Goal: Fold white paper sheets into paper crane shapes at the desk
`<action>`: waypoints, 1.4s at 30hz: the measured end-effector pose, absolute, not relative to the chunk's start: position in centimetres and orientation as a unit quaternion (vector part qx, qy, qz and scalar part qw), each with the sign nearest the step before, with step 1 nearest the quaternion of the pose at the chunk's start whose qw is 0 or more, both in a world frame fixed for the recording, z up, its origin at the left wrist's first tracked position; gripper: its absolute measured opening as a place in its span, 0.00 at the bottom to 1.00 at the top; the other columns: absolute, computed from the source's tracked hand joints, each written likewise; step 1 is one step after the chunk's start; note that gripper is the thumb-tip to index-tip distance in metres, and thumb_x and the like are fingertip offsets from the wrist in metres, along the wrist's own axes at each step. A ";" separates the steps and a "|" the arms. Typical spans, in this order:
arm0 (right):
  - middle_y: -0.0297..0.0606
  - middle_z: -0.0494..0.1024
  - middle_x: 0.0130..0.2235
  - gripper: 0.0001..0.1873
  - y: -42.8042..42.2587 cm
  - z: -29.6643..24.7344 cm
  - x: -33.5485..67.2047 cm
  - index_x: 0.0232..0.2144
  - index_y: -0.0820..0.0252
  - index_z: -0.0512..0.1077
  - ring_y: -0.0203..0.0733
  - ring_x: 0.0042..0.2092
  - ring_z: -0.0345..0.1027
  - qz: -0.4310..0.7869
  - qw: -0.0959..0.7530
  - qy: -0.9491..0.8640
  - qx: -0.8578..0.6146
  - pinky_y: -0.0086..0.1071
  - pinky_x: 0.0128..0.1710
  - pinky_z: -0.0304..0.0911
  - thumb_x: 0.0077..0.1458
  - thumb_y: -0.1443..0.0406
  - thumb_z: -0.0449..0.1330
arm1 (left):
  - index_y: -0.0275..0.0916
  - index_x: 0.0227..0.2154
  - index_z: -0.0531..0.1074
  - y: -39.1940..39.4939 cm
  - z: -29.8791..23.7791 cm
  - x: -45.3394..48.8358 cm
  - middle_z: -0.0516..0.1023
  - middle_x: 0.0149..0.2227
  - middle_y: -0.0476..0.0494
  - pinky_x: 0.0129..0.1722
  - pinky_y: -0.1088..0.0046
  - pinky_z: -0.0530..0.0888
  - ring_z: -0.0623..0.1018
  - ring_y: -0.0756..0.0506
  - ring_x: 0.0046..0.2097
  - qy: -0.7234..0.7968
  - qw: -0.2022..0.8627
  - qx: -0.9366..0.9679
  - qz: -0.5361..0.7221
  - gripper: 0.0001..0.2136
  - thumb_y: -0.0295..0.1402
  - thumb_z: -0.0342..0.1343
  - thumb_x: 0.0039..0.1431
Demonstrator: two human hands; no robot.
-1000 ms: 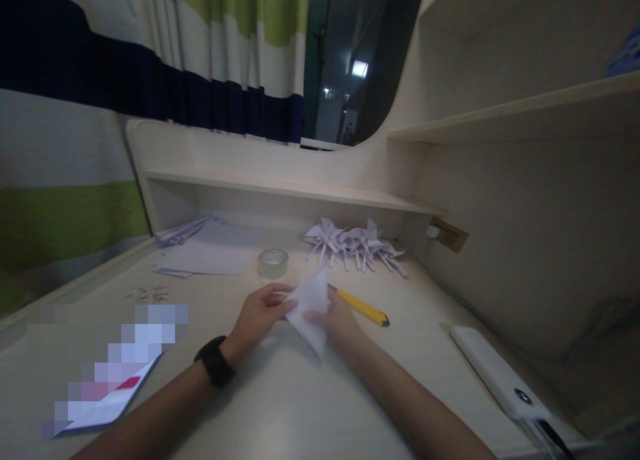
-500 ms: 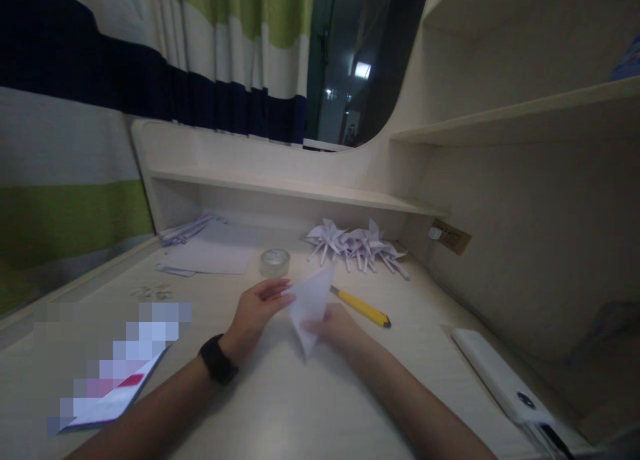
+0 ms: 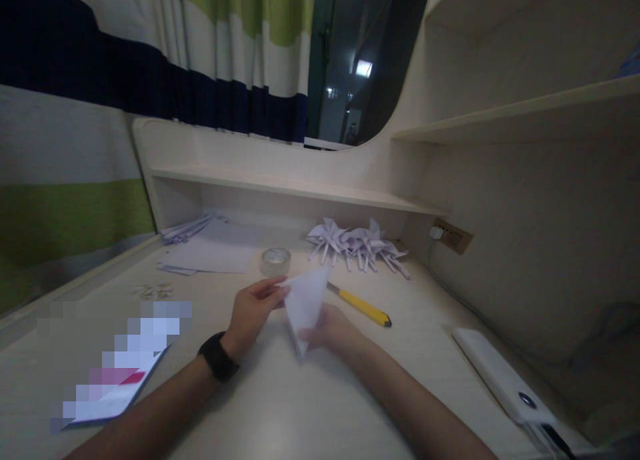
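Note:
A folded sheet of white paper, roughly triangular, is held between both hands above the desk. My left hand, with a black band on its wrist, pinches the paper's left corner between thumb and fingers. Lower on the right side, my right hand grips it, the thumb in front and the other fingers partly hidden behind. Just beyond the right hand lies a yellow utility knife. Behind the paper stands a roll of clear tape.
Several white paper pinwheels lie at the back. Paper sheets are stacked back left, near a cluster of small pale pieces. A partly blurred tablet-like screen lies at the left; a white elongated device sits at the right.
Both hands have shifted slightly left with the folded paper. The paper has turned a little, showing more of its face. Other things on the desk stay where they were.

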State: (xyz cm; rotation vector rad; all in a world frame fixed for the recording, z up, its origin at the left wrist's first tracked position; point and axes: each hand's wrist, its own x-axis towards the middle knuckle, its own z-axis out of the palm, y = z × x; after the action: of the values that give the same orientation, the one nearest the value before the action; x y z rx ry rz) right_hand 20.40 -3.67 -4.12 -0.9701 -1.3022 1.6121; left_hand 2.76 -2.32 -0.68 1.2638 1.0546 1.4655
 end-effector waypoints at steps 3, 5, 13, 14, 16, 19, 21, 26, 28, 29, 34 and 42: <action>0.37 0.77 0.31 0.31 -3.7 -4.3 20.3 0.40 0.63 0.73 0.40 0.30 0.69 0.640 0.421 -0.519 -0.379 0.29 0.25 0.64 0.27 0.63 0.74 | 0.31 0.37 0.78 -2.4 -0.5 2.8 0.83 0.32 0.43 0.34 0.70 0.80 0.81 0.44 0.33 0.441 0.414 0.530 0.594 0.14 0.32 0.65 0.45; 0.38 0.78 0.34 0.31 -3.7 -4.5 20.1 0.41 0.62 0.73 0.42 0.33 0.71 0.642 0.432 -0.522 -0.360 0.29 0.27 0.65 0.29 0.64 0.74 | 0.32 0.36 0.79 -2.5 -0.5 2.8 0.83 0.31 0.43 0.33 0.70 0.80 0.81 0.44 0.33 0.444 0.387 0.550 0.592 0.13 0.33 0.64 0.46; 0.44 0.78 0.42 0.28 -3.4 -3.7 19.8 0.43 0.62 0.70 0.48 0.42 0.73 0.626 0.592 -0.421 -0.283 0.41 0.45 0.65 0.37 0.63 0.72 | 0.37 0.36 0.79 -2.6 -1.7 3.1 0.82 0.29 0.48 0.31 0.75 0.79 0.81 0.47 0.28 0.412 0.373 0.618 0.556 0.11 0.33 0.64 0.47; 0.43 0.79 0.41 0.28 -3.4 -3.6 19.8 0.42 0.62 0.70 0.48 0.41 0.73 0.619 0.603 -0.413 -0.289 0.41 0.45 0.66 0.37 0.63 0.73 | 0.37 0.36 0.79 -2.6 -1.7 3.2 0.82 0.28 0.48 0.31 0.76 0.79 0.81 0.47 0.28 0.407 0.379 0.621 0.553 0.11 0.33 0.64 0.47; 0.41 0.79 0.39 0.29 -3.3 -3.7 20.0 0.42 0.61 0.69 0.47 0.39 0.73 0.607 0.618 -0.394 -0.307 0.40 0.43 0.67 0.35 0.65 0.73 | 0.37 0.35 0.79 -2.8 -1.7 3.3 0.83 0.29 0.48 0.31 0.76 0.79 0.81 0.47 0.29 0.399 0.385 0.622 0.552 0.11 0.32 0.64 0.47; 0.40 0.79 0.37 0.31 -3.3 -3.9 20.0 0.42 0.61 0.69 0.46 0.37 0.73 0.591 0.630 -0.378 -0.334 0.40 0.41 0.68 0.34 0.66 0.74 | 0.37 0.33 0.79 -3.1 -1.6 3.5 0.83 0.30 0.48 0.32 0.75 0.79 0.81 0.46 0.30 0.397 0.388 0.619 0.556 0.09 0.32 0.64 0.46; 0.40 0.79 0.37 0.30 -3.4 -3.9 20.0 0.42 0.61 0.69 0.46 0.37 0.73 0.585 0.631 -0.380 -0.340 0.40 0.41 0.68 0.34 0.66 0.73 | 0.37 0.33 0.79 -3.3 -1.5 3.6 0.83 0.29 0.48 0.31 0.75 0.80 0.81 0.46 0.30 0.396 0.388 0.616 0.560 0.09 0.32 0.64 0.46; 0.38 0.78 0.35 0.31 -3.7 -3.3 19.7 0.41 0.61 0.68 0.45 0.35 0.73 0.577 0.641 -0.367 -0.348 0.38 0.39 0.68 0.32 0.66 0.74 | 0.37 0.33 0.80 -3.7 -1.0 3.7 0.83 0.29 0.48 0.31 0.75 0.80 0.81 0.46 0.29 0.389 0.383 0.616 0.568 0.09 0.32 0.63 0.47; 0.37 0.78 0.34 0.32 -3.8 -3.1 19.7 0.41 0.61 0.68 0.44 0.34 0.73 0.573 0.645 -0.357 -0.358 0.38 0.37 0.69 0.30 0.66 0.74 | 0.38 0.32 0.80 -3.9 -0.7 3.7 0.83 0.30 0.47 0.31 0.74 0.80 0.81 0.46 0.29 0.388 0.379 0.620 0.567 0.08 0.32 0.63 0.47; 0.37 0.78 0.33 0.32 -3.9 -3.0 19.7 0.41 0.61 0.68 0.44 0.34 0.73 0.572 0.646 -0.355 -0.359 0.38 0.37 0.69 0.30 0.66 0.74 | 0.38 0.32 0.80 -4.0 -0.6 3.7 0.83 0.30 0.47 0.31 0.74 0.80 0.81 0.46 0.29 0.389 0.377 0.622 0.566 0.08 0.32 0.63 0.47; 0.39 0.78 0.35 0.32 -3.9 -3.0 19.8 0.41 0.61 0.69 0.46 0.35 0.73 0.565 0.644 -0.364 -0.365 0.37 0.37 0.69 0.30 0.65 0.74 | 0.39 0.31 0.81 -4.3 -0.2 3.8 0.83 0.31 0.46 0.31 0.71 0.80 0.81 0.44 0.29 0.397 0.366 0.622 0.567 0.07 0.32 0.63 0.46; 0.38 0.79 0.34 0.31 -3.9 -3.2 19.8 0.39 0.61 0.69 0.45 0.35 0.73 0.568 0.639 -0.360 -0.374 0.37 0.37 0.68 0.30 0.65 0.74 | 0.40 0.32 0.81 -3.8 -1.1 3.5 0.83 0.32 0.46 0.32 0.72 0.80 0.81 0.45 0.29 0.390 0.340 0.651 0.556 0.07 0.35 0.61 0.51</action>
State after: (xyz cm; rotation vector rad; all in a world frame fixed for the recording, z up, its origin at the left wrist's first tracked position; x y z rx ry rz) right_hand 19.75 -3.89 -3.19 -0.8530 -0.8216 1.2963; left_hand 3.49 -3.79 -1.11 1.6935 1.0157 1.4463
